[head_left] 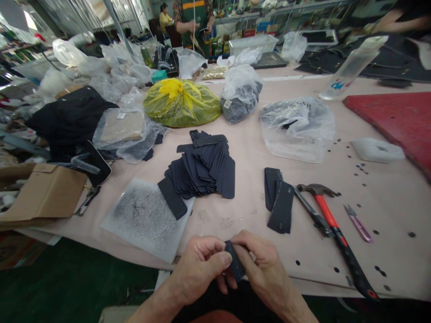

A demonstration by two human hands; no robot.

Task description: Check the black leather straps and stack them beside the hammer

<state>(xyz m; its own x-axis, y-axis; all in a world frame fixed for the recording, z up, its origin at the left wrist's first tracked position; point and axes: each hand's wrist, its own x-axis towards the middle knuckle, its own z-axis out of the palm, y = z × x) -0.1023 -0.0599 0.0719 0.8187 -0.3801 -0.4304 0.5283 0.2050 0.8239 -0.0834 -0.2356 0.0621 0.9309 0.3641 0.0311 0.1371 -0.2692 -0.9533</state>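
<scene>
Between my two hands, at the table's front edge, is a small dark strip (pixel 235 262) with rounded ends, like the pieces on the table. My left hand (pixel 205 264) pinches it between thumb and fingers. From the other side, my right hand (pixel 261 262) grips it with curled fingers, which partly hide it. A fanned heap of dark strips (pixel 205 166) lies straight ahead. One loose strip (pixel 172 198) rests partly on a worn, translucent cutting board (pixel 144 220). Several more strips (pixel 281 206) overlap to the right of the heap.
A claw hammer (pixel 326 211) lies beside a utility knife (pixel 313 213) and pink thread snips (pixel 358 224). Behind are a yellow bag (pixel 182 105), clear plastic bags (pixel 296 128), a red board (pixel 397 116) and a leaning bottle (pixel 353 67). A cardboard box (pixel 43 193) stands left.
</scene>
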